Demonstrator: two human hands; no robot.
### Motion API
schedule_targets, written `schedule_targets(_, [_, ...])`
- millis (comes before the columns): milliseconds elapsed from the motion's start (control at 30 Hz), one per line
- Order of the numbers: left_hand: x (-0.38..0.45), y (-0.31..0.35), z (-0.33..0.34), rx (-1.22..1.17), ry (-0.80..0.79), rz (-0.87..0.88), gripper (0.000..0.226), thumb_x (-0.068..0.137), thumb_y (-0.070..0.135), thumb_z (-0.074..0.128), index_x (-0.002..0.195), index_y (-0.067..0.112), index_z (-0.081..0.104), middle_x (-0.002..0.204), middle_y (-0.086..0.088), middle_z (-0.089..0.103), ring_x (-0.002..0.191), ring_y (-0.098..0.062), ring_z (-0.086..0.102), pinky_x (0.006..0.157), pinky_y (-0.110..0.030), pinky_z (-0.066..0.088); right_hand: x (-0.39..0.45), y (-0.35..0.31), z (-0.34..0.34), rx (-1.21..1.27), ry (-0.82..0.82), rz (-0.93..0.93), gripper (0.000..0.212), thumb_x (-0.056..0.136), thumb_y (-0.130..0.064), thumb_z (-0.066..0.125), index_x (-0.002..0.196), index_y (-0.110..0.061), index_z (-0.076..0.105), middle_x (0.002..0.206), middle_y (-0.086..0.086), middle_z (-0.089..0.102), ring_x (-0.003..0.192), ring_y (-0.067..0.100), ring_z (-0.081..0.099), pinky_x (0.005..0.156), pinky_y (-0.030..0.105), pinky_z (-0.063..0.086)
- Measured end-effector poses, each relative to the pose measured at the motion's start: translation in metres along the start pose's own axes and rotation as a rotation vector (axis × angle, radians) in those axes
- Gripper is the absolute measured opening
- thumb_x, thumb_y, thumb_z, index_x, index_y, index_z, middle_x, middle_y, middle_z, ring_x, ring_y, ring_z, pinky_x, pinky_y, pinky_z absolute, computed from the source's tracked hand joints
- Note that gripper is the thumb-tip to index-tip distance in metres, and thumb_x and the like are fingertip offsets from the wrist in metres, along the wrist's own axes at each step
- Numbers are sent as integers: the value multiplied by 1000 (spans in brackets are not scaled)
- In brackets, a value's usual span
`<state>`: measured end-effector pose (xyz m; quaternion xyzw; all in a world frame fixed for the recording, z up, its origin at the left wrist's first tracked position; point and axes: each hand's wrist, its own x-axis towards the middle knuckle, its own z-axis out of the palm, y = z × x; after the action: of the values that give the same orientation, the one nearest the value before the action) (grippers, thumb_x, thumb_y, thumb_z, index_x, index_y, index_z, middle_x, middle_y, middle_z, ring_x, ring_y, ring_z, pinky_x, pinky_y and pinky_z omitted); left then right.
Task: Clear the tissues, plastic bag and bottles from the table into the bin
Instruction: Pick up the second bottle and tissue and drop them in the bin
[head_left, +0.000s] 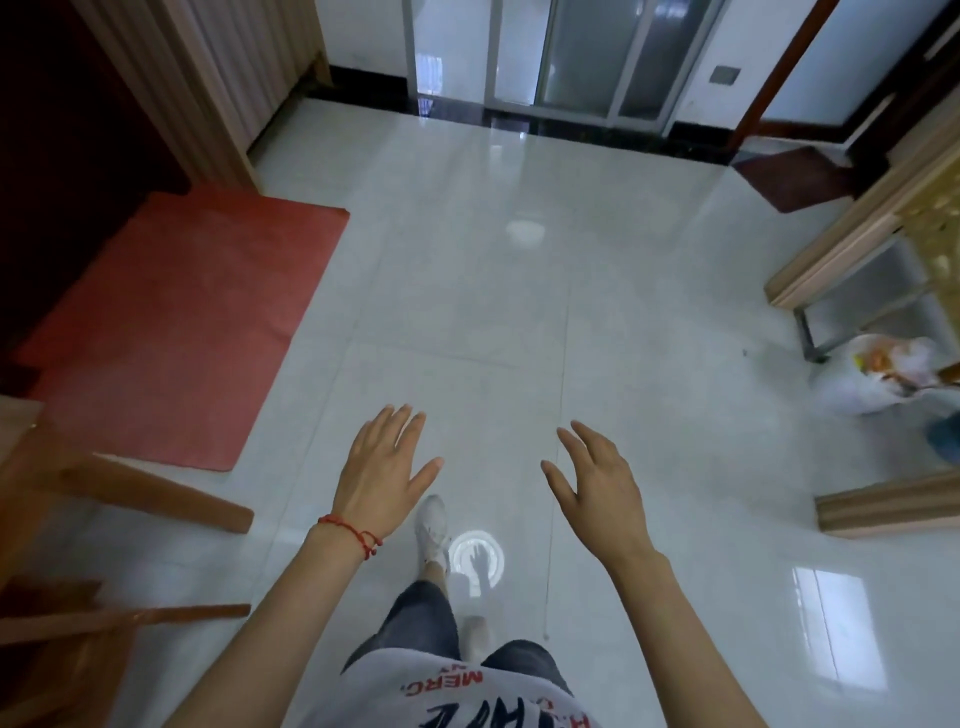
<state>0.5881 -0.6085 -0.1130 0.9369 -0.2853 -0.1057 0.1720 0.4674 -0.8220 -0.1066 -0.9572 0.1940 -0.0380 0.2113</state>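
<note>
My left hand and my right hand hang out in front of me over the glossy white tiled floor, fingers spread and straight, holding nothing. A red string bracelet circles my left wrist. At the far right edge a white plastic bag with orange and yellow contents sits on the floor beside a metal leg of the table. No tissues, bottles or bin show in this view.
A red mat lies on the floor to the left. Wooden chair legs jut in at the lower left. A wooden piece lies at the right. Sliding glass doors stand ahead. My white shoe is below my hands.
</note>
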Motion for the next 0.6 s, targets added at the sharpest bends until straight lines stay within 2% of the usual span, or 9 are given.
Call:
schedule_targets(100, [47, -14, -4, 16, -8, 12, 77, 83, 59, 22, 132, 3, 44, 139, -18, 44, 132, -35, 36, 108, -46, 28, 54, -6, 6, 12, 15, -6, 51, 88, -41, 45, 124, -6, 56, 132, 15, 54, 120, 33, 51, 94, 46, 44])
schedule_targets(233, [114, -33, -21, 26, -22, 22, 86, 86, 64, 6, 128, 2, 48, 134, -19, 49, 127, -37, 43, 103, -49, 33, 130, -22, 6, 11, 7, -38, 60, 87, -49, 32, 123, -7, 56, 132, 15, 54, 120, 33, 51, 95, 46, 44])
schedule_targets(333, [157, -50, -34, 11, -10, 5, 83, 87, 63, 11, 129, 3, 47, 136, -19, 48, 128, -36, 41, 105, -48, 32, 184, -36, 6, 7, 5, -60, 62, 87, -50, 29, 125, -8, 55, 135, 14, 52, 122, 32, 49, 97, 44, 42])
schedule_targets(600, [233, -90, -61, -2, 73, -102, 87, 86, 65, 6, 129, 3, 48, 135, -19, 48, 128, -36, 41, 104, -46, 31, 292, -69, 12, 16, -36, -175, 59, 88, -48, 32, 124, -8, 56, 133, 14, 53, 120, 33, 51, 94, 46, 45])
